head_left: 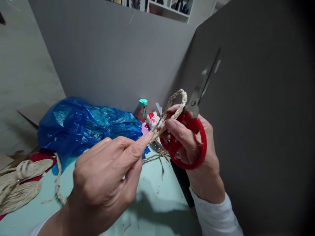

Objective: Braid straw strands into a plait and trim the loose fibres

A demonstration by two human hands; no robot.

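Note:
My right hand (pixel 197 154) grips red-handled scissors (pixel 190 144), fingers through the handles, the steel blades pointing up and to the right. The same hand also pinches a loop of braided straw cord (pixel 179 101) that arches above the thumb. My left hand (pixel 108 177) is closed in a pinch, its forefinger and thumb tip holding the lower end of that cord where it meets the right hand. Loose straw ends hang below between the two hands.
A crumpled blue plastic bag (pixel 83 124) lies at the back left on the pale green table (pixel 157 209). Bundles of straw (pixel 19 183) sit at the left edge. A small teal-capped bottle (pixel 142 109) and a red-white packet (pixel 152 119) stand by the grey partition walls (pixel 246 98).

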